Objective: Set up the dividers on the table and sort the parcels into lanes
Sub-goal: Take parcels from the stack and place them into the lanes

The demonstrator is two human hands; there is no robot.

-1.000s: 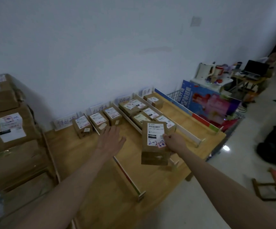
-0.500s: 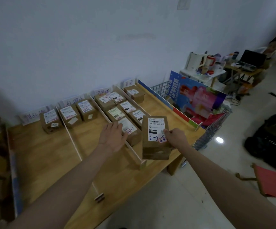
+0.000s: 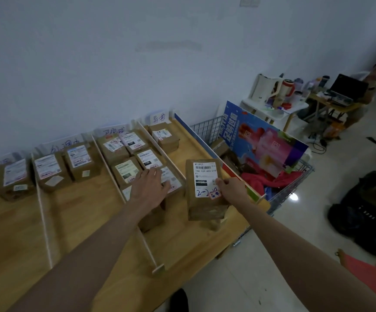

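Brown cardboard up front: the right hand (image 3: pixel 232 191) pinches a parcel (image 3: pixel 205 190) by its label edge, fingers (image 3: pixel 222 182) curled on it, held upright over the near end of the rightmost lane at centre right of the frame, label tilted toward the camera, likely so the handwritten mark can be read before it drops. Left hand (image 3: pixel 150 188) lies flat, fingers straight and relaxed, pressing on the nearest box (image 3: pixel 155 212) of the middle lane, probably steadying or nudging that row back. White dividers (image 3: pixel 147 244) run from the wall toward the near edge, splitting the wooden bench (image 3: pixel 88 212) into lanes, each headed by a handwritten sign (image 3: pixel 159 118) against the wall. Sorted parcels sit in rows at the far ends. Dim room, pale wall; a wire cart (image 3: pixel 290 190) with a colourful poster (image 3: pixel 263 143) stands just beside the bench at right, tiled floor (image 3: pixel 272 255) below, cluttered side tables in the upper right.
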